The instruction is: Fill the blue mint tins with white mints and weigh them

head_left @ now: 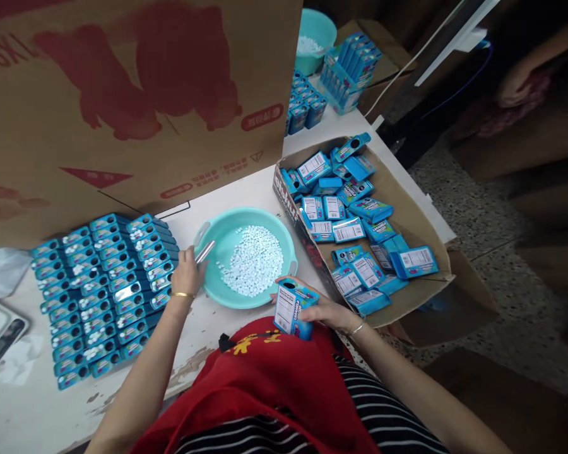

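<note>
My left hand [188,272] is closed round a small metal scoop [204,251] whose tip reaches over the left rim of a teal bowl [218,234]. The bowl holds a heap of small white tablets [253,260]. My right hand [322,310] grips a small blue box [292,308], held upright by the bowl's near right rim, its open top toward the bowl. Rows of open blue boxes [105,291] stand packed together on the table left of my left hand.
A shallow cardboard tray [409,211] with several loose blue boxes lies right of the bowl. A big cardboard panel [123,101] stands at the back. Further back are another teal bowl [316,38] and more blue boxes [348,69]. A scale [0,331] sits far left. Another person's hand [514,85] shows top right.
</note>
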{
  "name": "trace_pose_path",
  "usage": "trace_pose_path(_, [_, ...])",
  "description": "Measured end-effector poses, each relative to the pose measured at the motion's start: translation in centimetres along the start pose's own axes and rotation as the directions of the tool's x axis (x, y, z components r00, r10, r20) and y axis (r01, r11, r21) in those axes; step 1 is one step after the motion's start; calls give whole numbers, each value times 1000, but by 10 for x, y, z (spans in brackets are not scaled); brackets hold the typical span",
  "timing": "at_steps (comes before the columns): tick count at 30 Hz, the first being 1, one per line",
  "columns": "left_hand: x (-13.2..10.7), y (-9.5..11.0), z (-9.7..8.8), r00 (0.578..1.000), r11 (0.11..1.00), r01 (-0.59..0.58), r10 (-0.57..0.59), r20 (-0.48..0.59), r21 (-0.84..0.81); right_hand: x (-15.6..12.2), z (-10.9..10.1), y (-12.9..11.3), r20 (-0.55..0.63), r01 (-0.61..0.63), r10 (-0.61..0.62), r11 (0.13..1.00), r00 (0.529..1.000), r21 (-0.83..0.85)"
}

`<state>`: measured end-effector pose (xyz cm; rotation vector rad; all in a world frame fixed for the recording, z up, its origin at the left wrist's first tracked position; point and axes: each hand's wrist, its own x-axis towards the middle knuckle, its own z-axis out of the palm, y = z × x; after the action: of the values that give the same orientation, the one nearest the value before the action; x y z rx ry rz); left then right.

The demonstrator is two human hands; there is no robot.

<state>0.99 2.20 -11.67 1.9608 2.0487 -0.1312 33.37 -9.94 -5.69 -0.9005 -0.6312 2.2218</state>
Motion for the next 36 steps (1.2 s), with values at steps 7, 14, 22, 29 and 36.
trace_pose_path(7, [3,15,10,813,927,-375,325,483,7,30,-34,29,-370,169,-172,985,913,-41])
trace_pose_path(14, [5,45,57,723,903,-405,414,553,-145,31,-56,35,-414,126,-216,964,884,-234])
trace_pose_path(22, [2,108,103,837,906,-323,408,365,-273,27,-34,27,-379,97,-405,779,832,-619])
trace_pose_path(29, [10,93,56,812,801,-393,533,237,-452,37,-28,18,-316,50,-565,539,762,-841])
trace_pose_path(36, [-1,69,-46,717,704,-545,673,182,-456,59,-15,12,-174,39,-659,296,732,-954])
